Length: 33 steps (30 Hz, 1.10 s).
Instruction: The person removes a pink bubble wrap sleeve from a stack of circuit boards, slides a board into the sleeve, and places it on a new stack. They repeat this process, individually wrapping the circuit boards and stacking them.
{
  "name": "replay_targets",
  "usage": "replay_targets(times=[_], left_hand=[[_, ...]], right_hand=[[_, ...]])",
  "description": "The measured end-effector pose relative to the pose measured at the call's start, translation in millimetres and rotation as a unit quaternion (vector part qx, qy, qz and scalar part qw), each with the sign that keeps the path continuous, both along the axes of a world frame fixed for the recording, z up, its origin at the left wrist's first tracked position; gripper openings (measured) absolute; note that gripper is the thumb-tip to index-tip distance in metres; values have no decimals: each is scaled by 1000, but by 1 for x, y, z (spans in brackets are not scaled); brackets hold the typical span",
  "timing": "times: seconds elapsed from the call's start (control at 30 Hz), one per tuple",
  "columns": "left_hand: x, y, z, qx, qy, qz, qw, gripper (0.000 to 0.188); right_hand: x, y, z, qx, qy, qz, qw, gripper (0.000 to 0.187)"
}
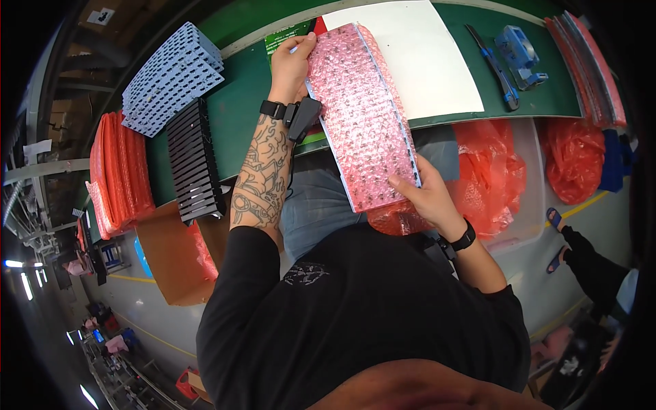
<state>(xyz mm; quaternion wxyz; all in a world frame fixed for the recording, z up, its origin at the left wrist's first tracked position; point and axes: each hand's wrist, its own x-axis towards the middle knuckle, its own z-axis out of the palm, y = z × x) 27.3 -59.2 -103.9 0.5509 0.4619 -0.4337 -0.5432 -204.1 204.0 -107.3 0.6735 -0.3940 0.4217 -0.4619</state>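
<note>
Right hand [425,193]: I see its grip closed on the near corner of the pink bubble-wrap sleeve [362,116], thumb on top.
Sleeve position: held slanted above my lap and the table [232,116] edge, a flat panel inside.
Left hand [290,65]: grip pinches the sleeve's far corner.
On table, left: black slotted tray [193,160], blue perforated trays [171,75].
Farther: white sheet [427,61], blue tape dispenser [519,55].

The bubble-wrap sleeve [365,116] lies across the near edge of the bench [236,116]. Right of the sleeve rests a flat sheet [424,61], further right a tape dispenser [519,55]. Left of the sleeve stand two slotted trays [181,102].
</note>
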Motion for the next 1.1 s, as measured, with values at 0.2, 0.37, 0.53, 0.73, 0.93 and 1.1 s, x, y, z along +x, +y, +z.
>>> replay_targets(times=[0.2,0.37,0.53,0.73,0.93,1.1], left_hand=[[-3,3,-2,-6,-50,16,999,22],[-9,7,0,7,-38,32,999,22],[-14,8,0,23,1,41,999,22],[-12,0,-11,2,-28,31,999,21],[-11,-5,-24,-40,-54,5,998,22],[-15,3,-16,-4,-17,5,1000,21]], right_hand=[[-1,-2,3,29,1,-10,1000,48],[-4,-2,-1,29,31,-13,999,44],[-3,-4,2,123,-134,-57,982,39],[2,-1,-2,105,-123,-58,985,38],[2,1,-5,99,-120,-55,986,39],[-1,0,-3,93,-109,-56,988,40]])
